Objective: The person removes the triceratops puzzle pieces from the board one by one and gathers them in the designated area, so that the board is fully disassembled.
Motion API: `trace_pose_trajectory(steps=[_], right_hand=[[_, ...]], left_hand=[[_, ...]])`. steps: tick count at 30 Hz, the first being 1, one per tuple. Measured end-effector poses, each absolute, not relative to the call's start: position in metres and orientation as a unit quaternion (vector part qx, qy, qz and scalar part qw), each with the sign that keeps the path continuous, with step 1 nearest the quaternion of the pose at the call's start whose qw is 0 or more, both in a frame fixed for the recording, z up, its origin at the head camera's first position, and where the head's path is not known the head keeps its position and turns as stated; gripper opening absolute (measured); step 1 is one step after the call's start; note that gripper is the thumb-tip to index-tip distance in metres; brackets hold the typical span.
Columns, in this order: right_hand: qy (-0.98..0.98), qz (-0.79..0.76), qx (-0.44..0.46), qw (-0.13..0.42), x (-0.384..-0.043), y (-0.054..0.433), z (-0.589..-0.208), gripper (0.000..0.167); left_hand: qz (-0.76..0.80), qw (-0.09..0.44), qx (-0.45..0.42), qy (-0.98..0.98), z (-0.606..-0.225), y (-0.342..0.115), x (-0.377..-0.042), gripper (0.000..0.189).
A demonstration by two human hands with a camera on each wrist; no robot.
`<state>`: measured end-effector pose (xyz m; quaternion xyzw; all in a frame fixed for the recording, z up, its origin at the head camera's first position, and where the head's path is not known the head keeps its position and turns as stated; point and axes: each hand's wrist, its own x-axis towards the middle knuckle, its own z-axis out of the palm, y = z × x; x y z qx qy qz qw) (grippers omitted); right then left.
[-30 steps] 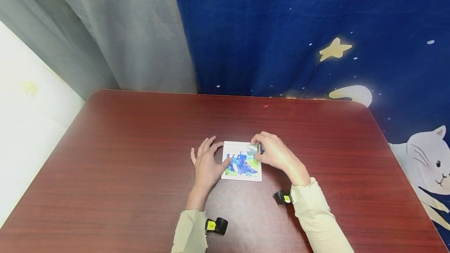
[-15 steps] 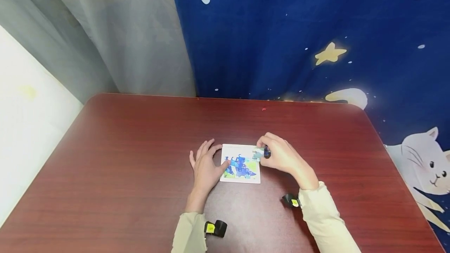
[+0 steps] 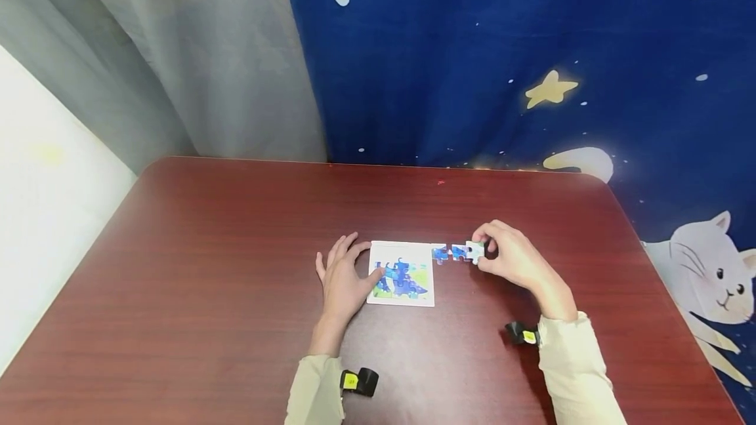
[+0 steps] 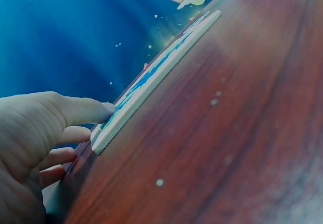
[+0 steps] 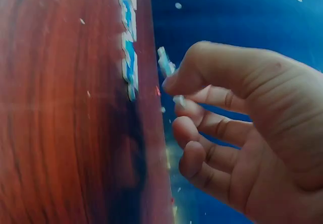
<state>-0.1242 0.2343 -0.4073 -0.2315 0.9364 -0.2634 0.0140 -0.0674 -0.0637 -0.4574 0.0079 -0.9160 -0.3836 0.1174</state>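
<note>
Pale puzzle piece [image 3: 474, 251] pinched in my right fingers [image 3: 486, 229], just right of two blue pieces [image 3: 440, 252]; left fingers [image 4: 83, 111] straight, touching white board [image 3: 401, 249].

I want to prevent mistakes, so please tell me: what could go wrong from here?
The held puzzle piece, pinched at its edge by the right hand, might slip. It could also knock the two loose pieces lying beside the puzzle board.

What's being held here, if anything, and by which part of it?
The right grip pinches a pale puzzle piece by its right edge in the head view. The left grip rests its thumb on the left side of the puzzle board.
</note>
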Motion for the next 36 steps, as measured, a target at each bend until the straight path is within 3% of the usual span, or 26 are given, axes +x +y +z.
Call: trace_pose_trajectory(steps=[36], right_hand=[[0.945, -0.258, -0.190, 0.056, -0.129, 0.252, -0.413, 0.026]], left_hand=[[-0.385, 0.123, 0.003, -0.915, -0.457, -0.064, -0.069, 0.044]])
